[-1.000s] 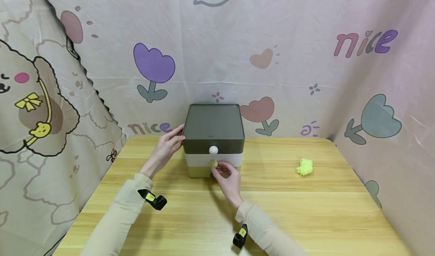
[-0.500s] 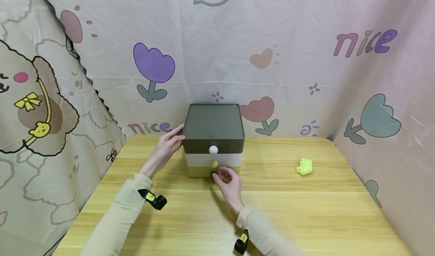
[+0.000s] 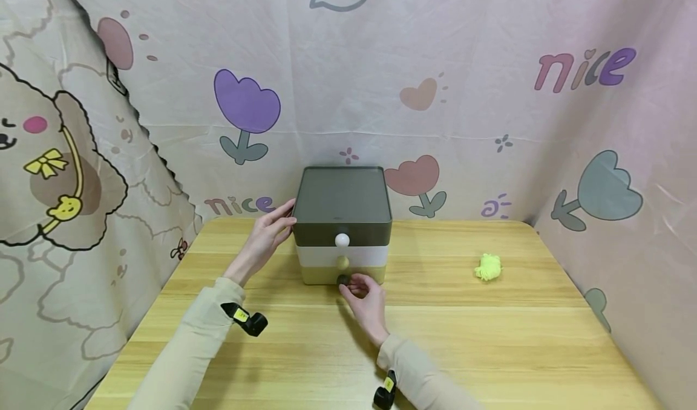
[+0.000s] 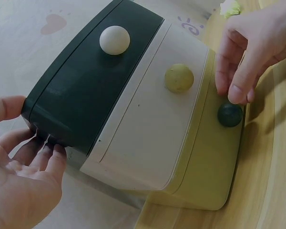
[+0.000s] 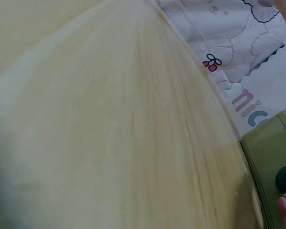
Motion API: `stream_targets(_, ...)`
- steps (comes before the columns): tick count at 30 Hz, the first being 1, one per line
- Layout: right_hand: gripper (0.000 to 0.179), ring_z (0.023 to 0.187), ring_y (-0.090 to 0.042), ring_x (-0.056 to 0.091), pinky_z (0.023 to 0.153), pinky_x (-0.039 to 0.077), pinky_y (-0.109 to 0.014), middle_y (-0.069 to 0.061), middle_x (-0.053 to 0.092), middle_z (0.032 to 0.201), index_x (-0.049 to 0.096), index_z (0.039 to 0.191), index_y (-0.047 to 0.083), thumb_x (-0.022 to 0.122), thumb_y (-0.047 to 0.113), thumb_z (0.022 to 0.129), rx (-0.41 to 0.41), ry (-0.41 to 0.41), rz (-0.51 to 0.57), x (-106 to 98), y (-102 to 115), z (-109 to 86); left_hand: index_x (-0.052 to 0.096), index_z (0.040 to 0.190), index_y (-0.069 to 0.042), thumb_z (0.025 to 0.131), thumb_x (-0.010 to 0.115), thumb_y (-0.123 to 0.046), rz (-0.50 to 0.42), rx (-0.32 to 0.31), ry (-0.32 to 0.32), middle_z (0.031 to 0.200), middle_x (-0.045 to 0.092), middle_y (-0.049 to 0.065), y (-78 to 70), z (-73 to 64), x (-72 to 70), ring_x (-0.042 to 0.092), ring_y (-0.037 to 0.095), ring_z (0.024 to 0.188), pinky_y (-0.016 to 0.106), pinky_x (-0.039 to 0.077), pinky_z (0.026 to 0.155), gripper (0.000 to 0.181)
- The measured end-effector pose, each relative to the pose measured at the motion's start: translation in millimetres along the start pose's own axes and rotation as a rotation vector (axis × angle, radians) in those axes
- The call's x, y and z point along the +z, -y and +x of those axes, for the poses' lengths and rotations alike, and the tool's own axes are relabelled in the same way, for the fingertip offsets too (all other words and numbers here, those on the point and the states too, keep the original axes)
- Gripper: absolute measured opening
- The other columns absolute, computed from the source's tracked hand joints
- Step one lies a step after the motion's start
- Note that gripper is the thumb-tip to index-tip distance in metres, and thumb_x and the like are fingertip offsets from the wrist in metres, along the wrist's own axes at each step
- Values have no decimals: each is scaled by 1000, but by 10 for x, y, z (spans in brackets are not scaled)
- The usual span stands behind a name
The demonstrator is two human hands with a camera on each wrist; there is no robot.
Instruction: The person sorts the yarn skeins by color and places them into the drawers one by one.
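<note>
A small three-tier drawer box stands at the back middle: a dark grey top drawer (image 3: 316,234) with a white knob (image 4: 115,40), a white middle drawer (image 4: 143,119) with an olive knob (image 4: 179,78), and an olive bottom drawer (image 4: 209,162) with a dark knob (image 4: 230,114). All three fronts sit flush. My left hand (image 3: 264,237) rests against the box's upper left side, fingertips at the edge of the top drawer. Thumb and curved fingers of my right hand (image 3: 367,304) pinch the dark knob at its right side.
On the wooden table (image 3: 463,349) at the right lies a small lime-green fuzzy toy (image 3: 489,267). A printed cloth (image 3: 348,95) hangs behind the box and along both sides of the table.
My right hand has moved down from the olive knob of the middle drawer to the dark knob of the bottom one. The left hand and the box have stayed in place.
</note>
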State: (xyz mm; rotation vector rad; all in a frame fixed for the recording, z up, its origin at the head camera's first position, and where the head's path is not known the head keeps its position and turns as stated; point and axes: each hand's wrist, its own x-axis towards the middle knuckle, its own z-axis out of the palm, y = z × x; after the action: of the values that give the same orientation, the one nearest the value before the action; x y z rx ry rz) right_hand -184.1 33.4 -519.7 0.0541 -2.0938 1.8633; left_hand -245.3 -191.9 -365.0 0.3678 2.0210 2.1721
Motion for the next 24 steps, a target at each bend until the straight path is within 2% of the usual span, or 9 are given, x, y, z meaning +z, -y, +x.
stream_targets(2, 27, 78, -17, 71, 71, 58, -18, -20, 75, 93, 72, 101, -4, 83, 6, 79, -4, -6, -5, 13, -7, 3, 22, 161, -8, 105, 46, -10, -2, 1, 0, 171, 11, 7, 0, 2, 1, 14, 23, 157, 47, 17, 129, 61)
stream_targets(11, 27, 74, -11, 69, 69, 57, -17, -19, 74, 91, 71, 98, -4, 83, 8, 77, 6, -10, -47, 55, -37, 10, 22, 161, -9, 105, 46, -11, -1, -5, 1, 172, 9, 6, -1, -5, -5, 13, 23, 158, 47, 17, 129, 61)
stream_targets(24, 25, 73, -13, 71, 67, 56, -15, -18, 75, 90, 71, 97, -4, 82, 7, 77, 10, -12, -86, 85, -38, 17, 22, 161, -9, 105, 46, -10, 1, -3, 0, 171, 10, 6, 6, 3, -6, 14, 23, 158, 47, 17, 129, 61)
